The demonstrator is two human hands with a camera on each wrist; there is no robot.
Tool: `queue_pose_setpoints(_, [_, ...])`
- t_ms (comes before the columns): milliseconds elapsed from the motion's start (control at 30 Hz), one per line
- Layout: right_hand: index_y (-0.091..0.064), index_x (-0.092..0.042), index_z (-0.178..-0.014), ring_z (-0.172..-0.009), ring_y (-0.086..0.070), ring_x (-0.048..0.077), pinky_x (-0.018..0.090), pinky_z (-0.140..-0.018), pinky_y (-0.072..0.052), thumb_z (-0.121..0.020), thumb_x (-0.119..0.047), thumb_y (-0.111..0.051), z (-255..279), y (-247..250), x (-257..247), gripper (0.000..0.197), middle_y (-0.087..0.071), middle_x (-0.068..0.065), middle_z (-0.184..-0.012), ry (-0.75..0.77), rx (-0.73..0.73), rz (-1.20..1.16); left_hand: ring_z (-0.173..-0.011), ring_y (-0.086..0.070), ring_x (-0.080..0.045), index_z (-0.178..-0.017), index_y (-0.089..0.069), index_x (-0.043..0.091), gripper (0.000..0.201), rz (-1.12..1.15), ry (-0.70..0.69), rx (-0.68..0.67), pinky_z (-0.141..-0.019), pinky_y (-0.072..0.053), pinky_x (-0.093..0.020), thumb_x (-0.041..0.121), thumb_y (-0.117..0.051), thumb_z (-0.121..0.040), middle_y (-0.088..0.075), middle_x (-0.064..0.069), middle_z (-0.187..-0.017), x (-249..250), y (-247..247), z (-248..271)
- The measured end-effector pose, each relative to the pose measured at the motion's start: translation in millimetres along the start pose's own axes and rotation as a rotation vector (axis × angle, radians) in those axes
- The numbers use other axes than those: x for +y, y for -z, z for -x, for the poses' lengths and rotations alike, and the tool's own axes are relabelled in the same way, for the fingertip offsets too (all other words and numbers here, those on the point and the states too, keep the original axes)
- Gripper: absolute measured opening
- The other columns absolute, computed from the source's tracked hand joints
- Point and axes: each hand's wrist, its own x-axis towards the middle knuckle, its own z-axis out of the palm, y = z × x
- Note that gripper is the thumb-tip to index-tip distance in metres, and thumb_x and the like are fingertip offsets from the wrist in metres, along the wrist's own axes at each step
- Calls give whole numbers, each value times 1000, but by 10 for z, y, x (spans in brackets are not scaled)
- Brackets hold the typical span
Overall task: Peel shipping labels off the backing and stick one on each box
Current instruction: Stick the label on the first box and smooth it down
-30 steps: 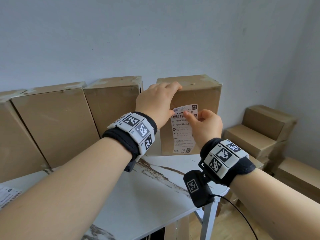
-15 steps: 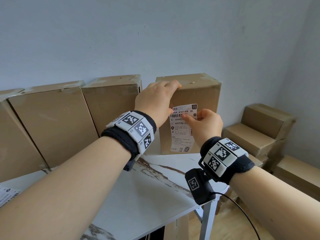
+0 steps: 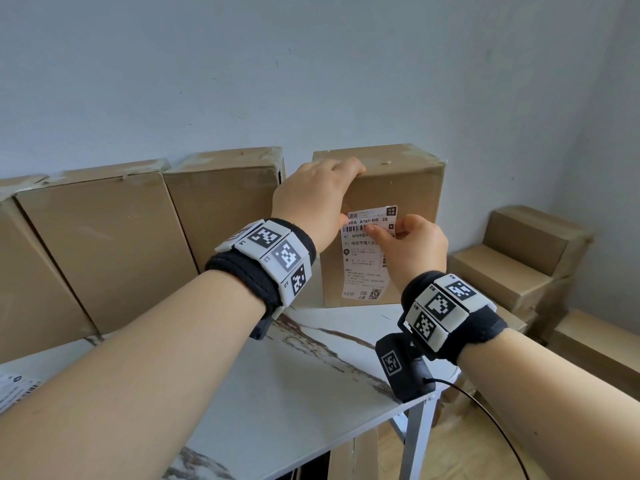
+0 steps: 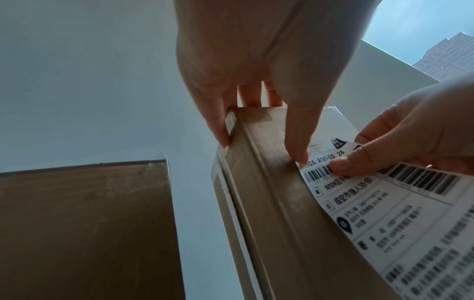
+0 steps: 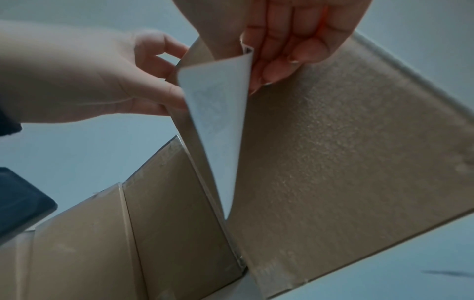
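Observation:
A brown cardboard box (image 3: 405,183) stands upright at the back right of the white marble table (image 3: 304,393). My left hand (image 3: 317,199) grips its top left corner, fingers over the top edge (image 4: 252,95), thumb on the label's upper left corner. A white shipping label (image 3: 363,268) hangs in front of the box face. My right hand (image 3: 412,244) pinches its upper part between thumb and fingers (image 5: 279,67). In the right wrist view the label (image 5: 218,121) bows away from the box (image 5: 346,152), its lower end against the face.
Several more brown boxes (image 3: 104,244) line the wall to the left. Other boxes (image 3: 526,258) are stacked on the floor at the right, beyond the table's edge. More labels (image 3: 14,391) lie at the table's far left.
The label has shifted slightly up and right on the box face with my right hand. My left hand stays on the box's top corner.

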Motion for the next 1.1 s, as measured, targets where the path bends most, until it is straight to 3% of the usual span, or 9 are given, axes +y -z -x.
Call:
queue_pose_setpoints(433, [-60, -15, -77, -75, -61, 23, 33, -65, -53, -75, -62, -60, -40, 36, 20, 47, -65, 0, -79, 103, 43, 282, -118, -50, -22, -132, -41, 29, 60, -31, -43, -15, -84, -44, -33, 26, -72, -81, -53, 5, -133, -35, 34, -8])
queue_pose_setpoints(567, [-54, -21, -71, -72, -55, 18, 28, -61, -43, -70, -67, -60, -68, 93, 27, 46, -59, -5, -75, 53, 36, 309, -118, -50, -23, -132, -41, 28, 60, -27, -35, -16, -85, -44, -34, 25, -72, -81, -53, 4, -133, -33, 26, -19])
queue_pose_setpoints(667, [-56, -20, -72, -72, -53, 18, 26, -61, -39, -70, -66, -62, -102, 146, 62, 46, -57, -4, -74, -2, 20, 281, -117, -51, -23, -131, -41, 28, 60, -27, -33, -21, -84, -44, -33, 26, -72, -80, -54, 4, -132, -33, 25, -24])
queue_pose_setpoints(933, [-56, -17, -72, -77, -57, 22, 32, -68, -49, -75, -56, -64, -153, 283, 177, 40, -62, 2, -79, -16, 37, 193, -113, -53, -23, -128, -44, 27, 57, 2, -25, -26, -84, -45, -35, 27, -73, -79, -56, 5, -128, -43, 15, -57])
queue_pose_setpoints(1100, [-43, -19, -58, -67, -53, 19, 27, -56, -41, -77, -59, -60, -31, 186, 51, 47, -53, -4, -65, 88, 9, 234, -113, -54, -23, -127, -46, 28, 52, 15, -20, -20, -87, -47, -36, 29, -71, -81, -58, 5, -126, -41, 18, -75])
